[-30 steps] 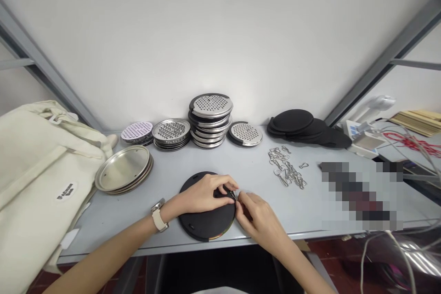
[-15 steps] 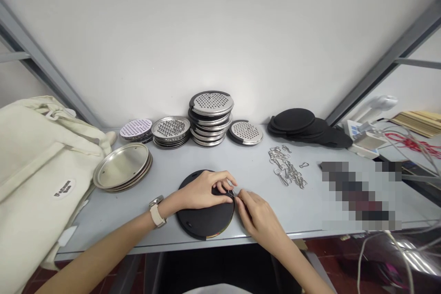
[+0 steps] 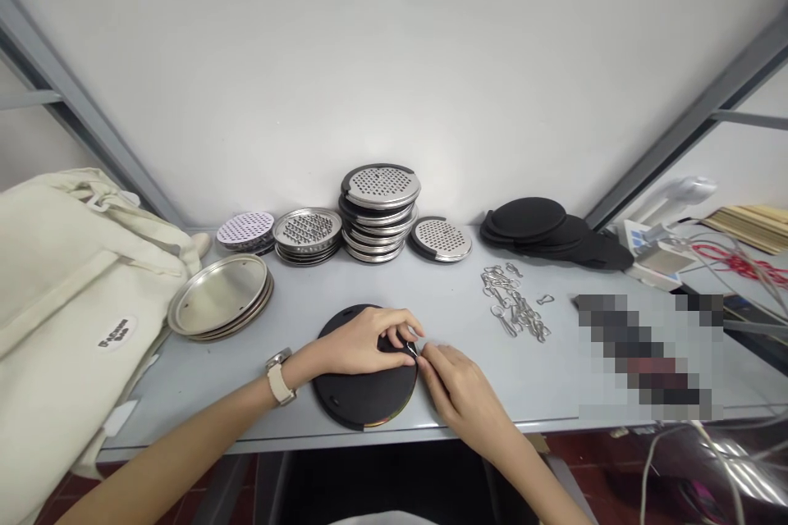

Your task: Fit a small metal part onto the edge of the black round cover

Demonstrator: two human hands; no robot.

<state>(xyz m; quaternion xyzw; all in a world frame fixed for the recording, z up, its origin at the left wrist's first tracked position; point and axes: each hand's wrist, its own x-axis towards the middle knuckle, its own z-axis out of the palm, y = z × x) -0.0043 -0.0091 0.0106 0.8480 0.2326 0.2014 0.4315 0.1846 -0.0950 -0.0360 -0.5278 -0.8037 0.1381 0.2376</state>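
A black round disc (image 3: 366, 399) with small slots lies flat near the table's front edge, a shiny rim showing at its lower right. Across its top rests my left hand (image 3: 366, 342), thumb and curled fingers gripping it near the right edge. My right hand (image 3: 459, 384) pinches a small wire clip (image 3: 412, 350) at that edge, between thumb and index finger. The fingers partly cover the clip, so whether it passes through the disc cannot be made out. More wire clips (image 3: 520, 313) lie in a loose pile to the right.
Along the wall stand stacks of round metal graters (image 3: 308, 230), a taller black-rimmed stack (image 3: 380, 217) and a single grater (image 3: 446, 238). Metal plates (image 3: 218, 295) sit left beside a cream bag (image 3: 55, 279). Black discs (image 3: 529, 219) lie back right, near a blurred-out patch (image 3: 646, 357).
My right hand has shifted very slightly, and a little more of the wire clip shows between the hands. The left hand keeps its place on the disc; the view has moved slightly.
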